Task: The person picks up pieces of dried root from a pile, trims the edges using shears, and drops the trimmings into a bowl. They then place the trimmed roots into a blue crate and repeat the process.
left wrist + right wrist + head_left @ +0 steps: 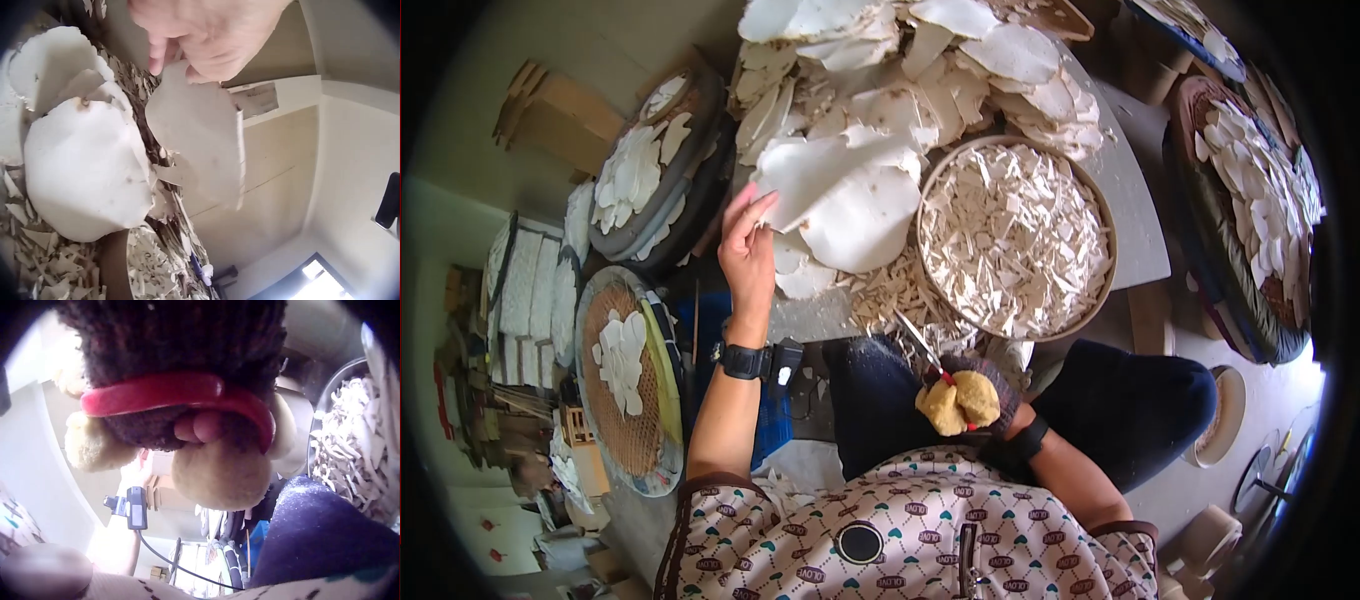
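My left hand (747,262) pinches the edge of a thin white irregular sheet (815,172), lifted over similar pieces. The left wrist view shows this sheet (194,134) hanging from the thumb and fingers. Below it, another rounded white sheet (858,225) lies on the pile. My right hand (1003,380), in a dark knitted glove wrapped with yellow foam padding (945,406), holds scissors (916,338) above my lap, blades pointing toward the table. Red scissor handles (156,394) loop round the gloved fingers in the right wrist view; two bare fingertips (207,427) poke out.
A round tub (1113,240) full of white scraps stands right of the sheets on the grey table (1145,230). Loose trimmings (890,290) lie along the table's near edge. A big stack of sheets (880,105) fills the back. Round trays (635,440) with white pieces flank both sides.
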A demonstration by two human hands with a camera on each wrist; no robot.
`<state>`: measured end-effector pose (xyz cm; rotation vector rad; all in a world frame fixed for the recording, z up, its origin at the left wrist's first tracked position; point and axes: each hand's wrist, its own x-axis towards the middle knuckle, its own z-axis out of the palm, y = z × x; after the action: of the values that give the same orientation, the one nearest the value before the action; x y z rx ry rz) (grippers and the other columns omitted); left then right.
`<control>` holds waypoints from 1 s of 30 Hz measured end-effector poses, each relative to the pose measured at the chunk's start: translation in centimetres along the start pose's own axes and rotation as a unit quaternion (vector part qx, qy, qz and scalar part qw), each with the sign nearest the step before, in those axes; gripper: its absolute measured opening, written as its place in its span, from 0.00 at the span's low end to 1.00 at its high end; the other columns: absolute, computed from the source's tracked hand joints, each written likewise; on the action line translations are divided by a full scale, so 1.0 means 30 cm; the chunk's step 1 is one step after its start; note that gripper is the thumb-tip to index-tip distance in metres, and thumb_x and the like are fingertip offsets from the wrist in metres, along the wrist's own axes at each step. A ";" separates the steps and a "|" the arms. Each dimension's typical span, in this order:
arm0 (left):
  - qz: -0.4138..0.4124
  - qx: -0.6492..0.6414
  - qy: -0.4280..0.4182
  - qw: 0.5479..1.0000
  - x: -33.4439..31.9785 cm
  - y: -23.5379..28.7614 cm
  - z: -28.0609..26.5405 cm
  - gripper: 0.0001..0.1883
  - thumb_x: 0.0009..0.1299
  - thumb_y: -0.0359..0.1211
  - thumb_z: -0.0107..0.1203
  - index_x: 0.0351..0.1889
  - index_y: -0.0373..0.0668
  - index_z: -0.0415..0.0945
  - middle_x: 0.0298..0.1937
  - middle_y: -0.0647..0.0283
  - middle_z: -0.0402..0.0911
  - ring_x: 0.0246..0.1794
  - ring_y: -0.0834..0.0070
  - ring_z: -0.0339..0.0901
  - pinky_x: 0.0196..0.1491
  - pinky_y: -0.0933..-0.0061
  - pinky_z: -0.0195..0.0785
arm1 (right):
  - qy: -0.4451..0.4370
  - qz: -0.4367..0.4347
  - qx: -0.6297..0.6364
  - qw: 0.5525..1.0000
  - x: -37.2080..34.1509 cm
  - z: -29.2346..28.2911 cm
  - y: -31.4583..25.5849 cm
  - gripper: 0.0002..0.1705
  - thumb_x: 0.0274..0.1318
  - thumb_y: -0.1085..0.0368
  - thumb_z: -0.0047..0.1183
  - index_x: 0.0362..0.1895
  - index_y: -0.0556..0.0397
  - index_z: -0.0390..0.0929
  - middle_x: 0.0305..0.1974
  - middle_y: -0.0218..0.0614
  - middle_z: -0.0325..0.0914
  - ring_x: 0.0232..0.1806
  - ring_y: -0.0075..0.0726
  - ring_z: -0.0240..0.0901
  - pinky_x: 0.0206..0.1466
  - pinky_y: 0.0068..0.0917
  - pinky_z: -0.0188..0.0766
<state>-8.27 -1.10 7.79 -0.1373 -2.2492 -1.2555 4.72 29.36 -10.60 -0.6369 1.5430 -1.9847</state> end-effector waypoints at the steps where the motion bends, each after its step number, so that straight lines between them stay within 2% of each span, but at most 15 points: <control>1: 0.020 0.051 -0.011 0.998 -0.018 0.002 0.007 0.17 0.61 0.18 0.45 0.48 0.32 0.74 0.56 0.60 0.71 0.53 0.75 0.70 0.54 0.79 0.60 | 0.010 0.008 0.025 1.000 0.006 0.010 -0.021 0.15 0.46 0.68 0.57 0.42 0.55 0.74 0.38 0.33 0.76 0.41 0.26 0.72 0.46 0.25 0.69; 3: 0.054 0.110 -0.012 0.992 -0.061 -0.046 0.024 0.20 0.59 0.15 0.40 0.47 0.33 0.75 0.58 0.60 0.70 0.54 0.76 0.69 0.55 0.79 0.59 | 0.023 0.003 0.061 0.998 -0.002 0.023 -0.093 0.19 0.45 0.68 0.58 0.44 0.55 0.73 0.40 0.33 0.76 0.42 0.27 0.73 0.47 0.25 0.69; 6: -0.049 0.037 -0.051 0.997 -0.115 -0.111 0.012 0.24 0.58 0.14 0.37 0.49 0.39 0.75 0.56 0.61 0.70 0.52 0.72 0.70 0.54 0.75 0.60 | 0.027 0.040 0.043 0.998 -0.006 0.020 -0.132 0.17 0.48 0.68 0.56 0.45 0.56 0.73 0.41 0.33 0.76 0.42 0.28 0.73 0.48 0.25 0.69; 7: -0.108 -0.064 -0.057 0.990 -0.130 -0.116 0.011 0.24 0.59 0.15 0.37 0.51 0.39 0.74 0.55 0.61 0.71 0.50 0.73 0.71 0.53 0.75 0.61 | 0.035 0.058 0.082 0.994 -0.007 0.018 -0.120 0.16 0.50 0.68 0.54 0.45 0.55 0.73 0.41 0.33 0.76 0.42 0.29 0.73 0.48 0.24 0.69; 9: -0.219 -0.260 -0.063 0.938 -0.156 -0.115 0.011 0.24 0.61 0.16 0.37 0.55 0.40 0.71 0.53 0.60 0.72 0.47 0.75 0.72 0.51 0.75 0.62 | 0.048 0.091 0.159 0.982 -0.001 0.015 -0.090 0.13 0.53 0.68 0.52 0.44 0.55 0.73 0.41 0.34 0.76 0.42 0.29 0.73 0.48 0.24 0.70; 12: -0.282 -0.419 -0.014 0.863 -0.144 -0.019 0.034 0.23 0.64 0.20 0.42 0.59 0.40 0.65 0.49 0.60 0.74 0.45 0.78 0.72 0.47 0.77 0.65 | 0.044 0.101 0.276 0.955 0.004 0.016 -0.109 0.17 0.53 0.70 0.53 0.48 0.56 0.70 0.44 0.36 0.75 0.46 0.29 0.72 0.52 0.27 0.69; 13: -0.280 -0.365 -0.004 0.888 -0.152 -0.028 0.042 0.22 0.65 0.21 0.43 0.59 0.39 0.65 0.49 0.60 0.74 0.45 0.79 0.72 0.47 0.77 0.66 | 0.052 0.104 0.318 0.941 -0.003 0.024 -0.102 0.16 0.55 0.71 0.50 0.50 0.56 0.69 0.45 0.36 0.74 0.47 0.30 0.72 0.53 0.28 0.70; 15: -0.271 -0.255 0.017 0.928 -0.157 -0.066 0.062 0.22 0.65 0.23 0.47 0.59 0.38 0.63 0.48 0.61 0.74 0.45 0.79 0.72 0.46 0.78 0.67 | 0.027 0.101 0.269 0.957 -0.008 0.017 -0.076 0.17 0.56 0.71 0.50 0.51 0.56 0.69 0.46 0.36 0.74 0.47 0.30 0.72 0.53 0.28 0.69; 18: -0.309 -0.327 -0.045 0.892 -0.134 -0.112 0.057 0.21 0.66 0.25 0.50 0.57 0.40 0.63 0.49 0.61 0.73 0.45 0.79 0.73 0.45 0.76 0.68 | 0.037 0.101 0.272 0.956 -0.012 0.022 -0.073 0.19 0.53 0.70 0.52 0.51 0.56 0.69 0.45 0.36 0.75 0.46 0.29 0.72 0.52 0.27 0.69; 21: -0.298 -0.341 -0.041 0.891 -0.140 -0.101 0.051 0.18 0.66 0.25 0.48 0.55 0.40 0.63 0.50 0.61 0.73 0.47 0.78 0.72 0.47 0.74 0.67 | 0.054 0.095 0.274 0.955 -0.005 0.026 -0.117 0.20 0.51 0.70 0.55 0.51 0.56 0.70 0.45 0.35 0.75 0.46 0.28 0.72 0.51 0.26 0.69; 24: -0.274 -0.356 -0.004 0.894 -0.166 -0.029 0.061 0.17 0.67 0.24 0.47 0.54 0.40 0.63 0.50 0.62 0.73 0.48 0.77 0.72 0.50 0.73 0.66 | 0.056 0.056 0.283 0.956 -0.002 0.026 -0.091 0.21 0.50 0.70 0.56 0.51 0.56 0.69 0.45 0.34 0.75 0.47 0.28 0.72 0.52 0.26 0.69; 25: -0.278 -0.362 -0.002 0.890 -0.180 -0.011 0.062 0.17 0.68 0.24 0.45 0.55 0.40 0.62 0.52 0.61 0.71 0.51 0.75 0.70 0.54 0.70 0.64 | 0.060 0.053 0.306 0.949 -0.006 0.025 -0.080 0.22 0.50 0.70 0.56 0.51 0.55 0.69 0.45 0.34 0.75 0.47 0.28 0.72 0.52 0.26 0.69; 28: -0.295 -0.383 0.042 0.874 -0.225 0.062 0.105 0.18 0.68 0.24 0.44 0.56 0.40 0.61 0.54 0.60 0.69 0.53 0.73 0.68 0.54 0.69 0.64 | 0.077 0.066 0.409 0.907 0.006 0.044 -0.102 0.23 0.48 0.69 0.58 0.51 0.55 0.68 0.45 0.33 0.74 0.47 0.27 0.72 0.51 0.26 0.69; 29: -0.288 -0.388 0.037 0.875 -0.244 0.057 0.116 0.19 0.68 0.24 0.44 0.57 0.40 0.60 0.56 0.59 0.67 0.55 0.72 0.67 0.55 0.67 0.64 | 0.088 0.089 0.551 0.825 0.015 0.047 -0.123 0.13 0.62 0.68 0.40 0.48 0.60 0.69 0.42 0.39 0.74 0.45 0.35 0.73 0.52 0.30 0.72; 30: -0.284 -0.383 0.032 0.878 -0.255 0.066 0.129 0.19 0.68 0.24 0.44 0.57 0.40 0.60 0.56 0.59 0.67 0.55 0.72 0.67 0.56 0.67 0.64 | 0.100 0.078 0.459 0.879 0.012 0.052 -0.123 0.12 0.62 0.68 0.40 0.47 0.60 0.69 0.42 0.39 0.74 0.44 0.35 0.73 0.51 0.30 0.72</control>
<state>-2.78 4.48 3.77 0.2972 -1.6449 -2.3766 5.02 28.74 -6.65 0.0899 0.5463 -2.3693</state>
